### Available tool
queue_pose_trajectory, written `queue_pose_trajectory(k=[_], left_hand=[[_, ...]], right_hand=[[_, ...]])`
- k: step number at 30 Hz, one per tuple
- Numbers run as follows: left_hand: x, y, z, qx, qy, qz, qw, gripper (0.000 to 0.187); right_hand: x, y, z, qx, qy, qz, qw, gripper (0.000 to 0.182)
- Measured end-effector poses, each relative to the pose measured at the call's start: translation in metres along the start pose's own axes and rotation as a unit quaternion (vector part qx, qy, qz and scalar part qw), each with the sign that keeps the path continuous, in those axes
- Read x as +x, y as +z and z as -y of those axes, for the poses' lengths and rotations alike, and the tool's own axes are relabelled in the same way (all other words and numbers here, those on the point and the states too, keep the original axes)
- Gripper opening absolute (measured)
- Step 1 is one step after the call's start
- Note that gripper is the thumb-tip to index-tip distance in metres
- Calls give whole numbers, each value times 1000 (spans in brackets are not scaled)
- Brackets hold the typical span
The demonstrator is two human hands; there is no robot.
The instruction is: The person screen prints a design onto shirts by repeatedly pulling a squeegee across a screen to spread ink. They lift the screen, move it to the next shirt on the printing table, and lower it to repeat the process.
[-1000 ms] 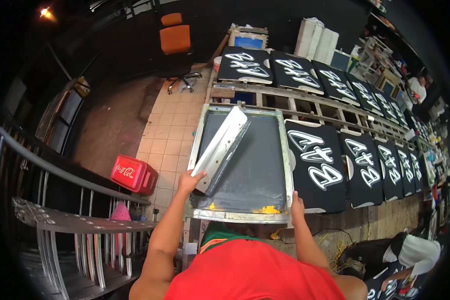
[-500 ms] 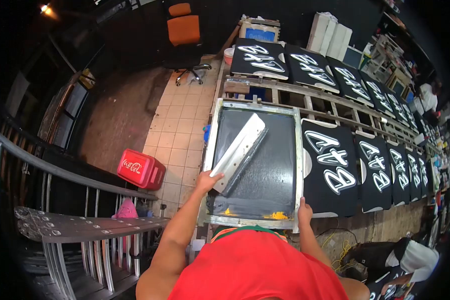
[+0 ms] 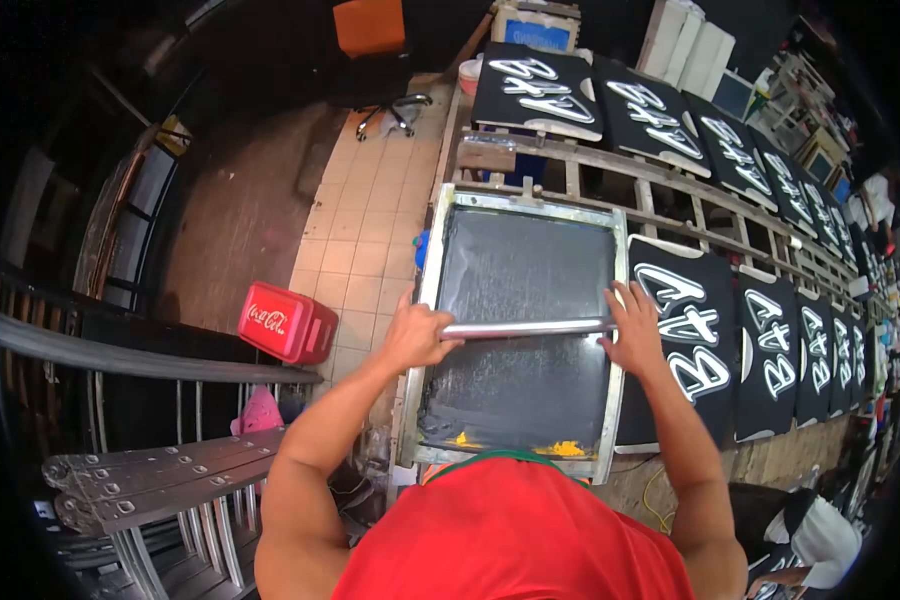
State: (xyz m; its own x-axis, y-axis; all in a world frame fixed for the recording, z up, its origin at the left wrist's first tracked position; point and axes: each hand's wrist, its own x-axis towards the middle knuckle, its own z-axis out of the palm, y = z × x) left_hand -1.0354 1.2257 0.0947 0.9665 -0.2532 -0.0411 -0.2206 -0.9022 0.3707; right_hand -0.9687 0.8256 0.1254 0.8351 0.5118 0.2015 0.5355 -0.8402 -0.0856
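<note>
A metal-framed printing screen (image 3: 530, 260) lies in front of me, with dark mesh and yellow patches along its near edge. Across the mesh, roughly level from side to side, stands a long metal squeegee (image 3: 530, 328). My left hand (image 3: 417, 332) is wrapped round its left end, over the frame's left rail. At the squeegee's right end is my right hand (image 3: 634, 328), fingers bent over it beside the right rail. Just right of the frame lies a black printed shirt (image 3: 682, 330) with white lettering.
More black printed shirts (image 3: 770, 340) lie in two rows to the right, with wooden rails (image 3: 610, 170) between. A red cooler (image 3: 288, 322) and a metal ladder (image 3: 170, 470) are at left, an orange chair (image 3: 368, 28) behind. Another person (image 3: 820, 540) is at lower right.
The squeegee has turned from a diagonal to crosswise on the screen. My right hand has left the frame's lower right corner and come onto the squeegee's right end.
</note>
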Motion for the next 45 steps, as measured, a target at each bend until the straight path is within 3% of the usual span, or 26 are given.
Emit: queue_pose_trajectory(k=[2, 3, 4, 5, 7, 9, 12, 14, 19, 22, 27, 30, 33, 36, 38, 42, 45], left_hand=[[32, -3, 7, 26, 55, -6, 998, 25], [52, -1, 14, 35, 56, -7, 998, 23], [74, -3, 21, 58, 40, 7, 997, 21], [98, -2, 30, 48, 28, 31, 998, 34], [151, -1, 45, 81, -18, 100, 992, 39], [194, 0, 62, 136, 9, 131, 982, 41], [243, 3, 73, 188, -5, 174, 967, 39], [260, 9, 82, 195, -20, 122, 973, 31], [270, 21, 98, 206, -44, 134, 968, 33], [253, 26, 100, 230, -10, 136, 963, 34], [213, 12, 68, 241, -33, 221, 944, 31], [158, 21, 55, 217, -30, 270, 938, 33], [99, 33, 46, 156, -17, 226, 961, 36], [43, 35, 23, 112, -57, 292, 948, 36], [-6, 44, 12, 56, -69, 220, 971, 34], [-87, 57, -17, 31, -109, 222, 968, 27], [-141, 73, -42, -3, -168, 144, 975, 29]], right_hand=[[25, 32, -35, 98, 48, 241, 964, 38], [30, 45, -41, 122, 54, 137, 982, 25], [39, 56, -55, 142, 47, 134, 980, 26], [51, 64, -62, 131, 47, 109, 984, 23], [78, 76, -72, 121, 58, 71, 988, 15], [105, 90, -86, 108, 70, 43, 991, 8], [138, 96, -96, 72, 91, 36, 993, 13], [154, 102, -99, 72, 92, 38, 992, 13], [167, 128, -98, 77, 114, 73, 988, 20], [150, 135, -96, 76, 62, 29, 995, 29], [104, 129, -82, 124, 91, 85, 984, 30], [74, 94, -53, 155, 93, 132, 975, 28], [38, 77, -33, 160, 69, 147, 974, 28], [12, 61, -17, 158, 41, 164, 973, 28], [-1, 55, -6, 170, 24, 178, 969, 29], [-17, 51, 11, 191, -5, 206, 960, 34], [-22, 46, 26, 177, -67, 255, 948, 41]])
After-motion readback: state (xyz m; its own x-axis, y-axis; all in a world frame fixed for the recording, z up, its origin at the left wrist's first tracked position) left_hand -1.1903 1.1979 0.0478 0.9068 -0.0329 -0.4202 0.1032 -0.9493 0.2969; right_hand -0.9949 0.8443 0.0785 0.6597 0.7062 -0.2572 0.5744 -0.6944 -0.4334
